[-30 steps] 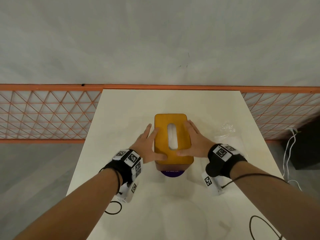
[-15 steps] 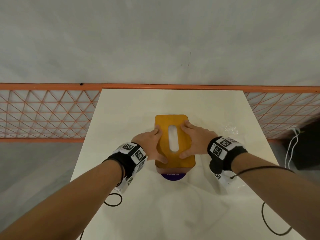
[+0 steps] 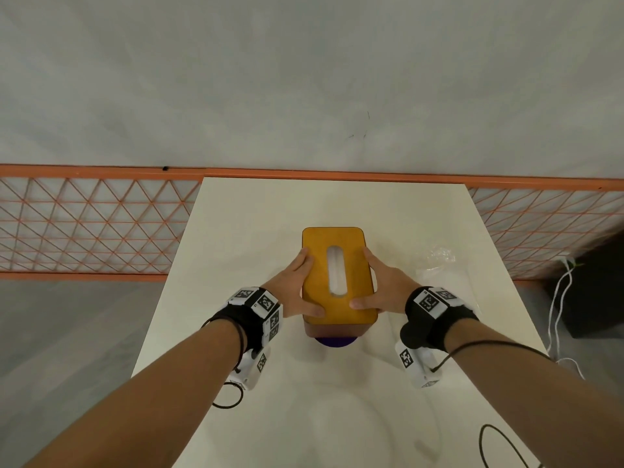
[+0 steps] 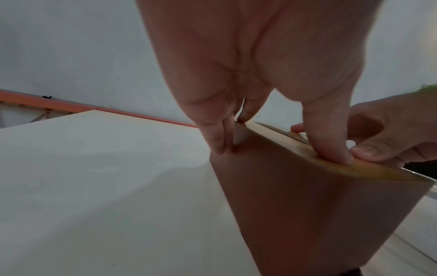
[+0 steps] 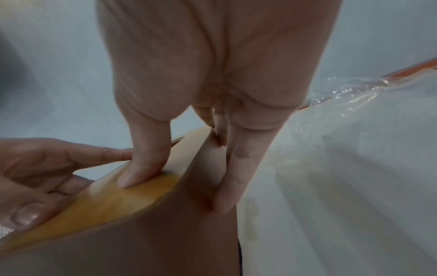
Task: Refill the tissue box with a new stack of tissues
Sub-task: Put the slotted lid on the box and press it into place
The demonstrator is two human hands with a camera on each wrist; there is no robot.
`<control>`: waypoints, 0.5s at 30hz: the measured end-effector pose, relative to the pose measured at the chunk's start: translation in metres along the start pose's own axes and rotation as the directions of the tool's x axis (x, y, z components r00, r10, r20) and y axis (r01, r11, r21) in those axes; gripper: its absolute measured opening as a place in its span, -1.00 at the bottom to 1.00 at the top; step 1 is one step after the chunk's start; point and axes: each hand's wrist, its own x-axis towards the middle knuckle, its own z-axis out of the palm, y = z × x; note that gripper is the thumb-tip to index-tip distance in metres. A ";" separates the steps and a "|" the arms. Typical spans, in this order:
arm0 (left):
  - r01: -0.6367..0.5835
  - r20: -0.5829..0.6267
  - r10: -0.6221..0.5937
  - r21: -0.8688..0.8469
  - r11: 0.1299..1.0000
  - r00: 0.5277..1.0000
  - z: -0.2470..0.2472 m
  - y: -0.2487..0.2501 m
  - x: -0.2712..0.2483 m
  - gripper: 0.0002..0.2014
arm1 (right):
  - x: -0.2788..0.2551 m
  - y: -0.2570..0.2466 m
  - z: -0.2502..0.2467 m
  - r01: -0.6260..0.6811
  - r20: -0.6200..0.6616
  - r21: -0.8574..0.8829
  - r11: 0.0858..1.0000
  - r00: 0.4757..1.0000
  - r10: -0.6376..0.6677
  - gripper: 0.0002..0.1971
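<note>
The tissue box [image 3: 351,241] stands mid-table, with a yellow-orange lid over brown sides [image 4: 295,205]. White tissue [image 3: 336,270] shows in the lid's oval slot. My left hand [image 3: 304,288] grips the box's left edge, thumb [image 4: 328,142] on the lid and fingers down the side. My right hand [image 3: 373,285] grips the right edge the same way, its thumb [image 5: 141,164] on the lid [image 5: 106,205]. A purple thing [image 3: 336,341] pokes out under the box's near end.
The cream table [image 3: 270,214] carries a crumpled clear plastic wrapper [image 3: 439,256] right of the box. An orange mesh fence [image 3: 84,224] runs behind the table. White cables [image 3: 560,298] and a dark object [image 3: 597,292] sit off the right edge.
Both hands slid off the top of the lid outward to the box's long edges. Their fingers now wrap down the sides, with only the thumbs left on top.
</note>
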 end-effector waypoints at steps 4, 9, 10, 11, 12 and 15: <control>-0.010 0.008 0.010 0.012 1.000 1.000 0.004 0.000 -0.002 0.21 | -0.006 -0.001 0.003 -0.022 -0.002 -0.004 1.000 1.000 0.022 0.26; -0.005 0.002 0.005 0.021 1.000 1.000 0.002 0.004 -0.001 0.21 | -0.011 -0.002 0.008 -0.051 -0.011 0.019 0.999 0.999 0.051 0.25; -0.002 0.001 0.002 0.027 1.000 1.000 0.002 0.005 -0.002 0.21 | -0.011 -0.002 0.009 -0.057 -0.013 0.021 0.998 0.998 0.057 0.25; 0.002 -0.001 -0.002 0.028 1.000 1.000 0.003 0.007 -0.002 0.21 | -0.012 -0.003 0.009 -0.059 -0.011 0.027 0.998 0.998 0.060 0.24; 0.007 -0.003 -0.007 0.028 1.000 1.000 0.003 0.008 -0.003 0.21 | -0.013 -0.004 0.008 -0.064 -0.007 0.032 0.997 0.998 0.064 0.24; 0.012 -0.011 -0.011 0.036 0.999 1.000 0.004 0.012 -0.003 0.21 | -0.014 -0.005 0.006 -0.073 0.012 0.038 0.997 0.997 0.072 0.24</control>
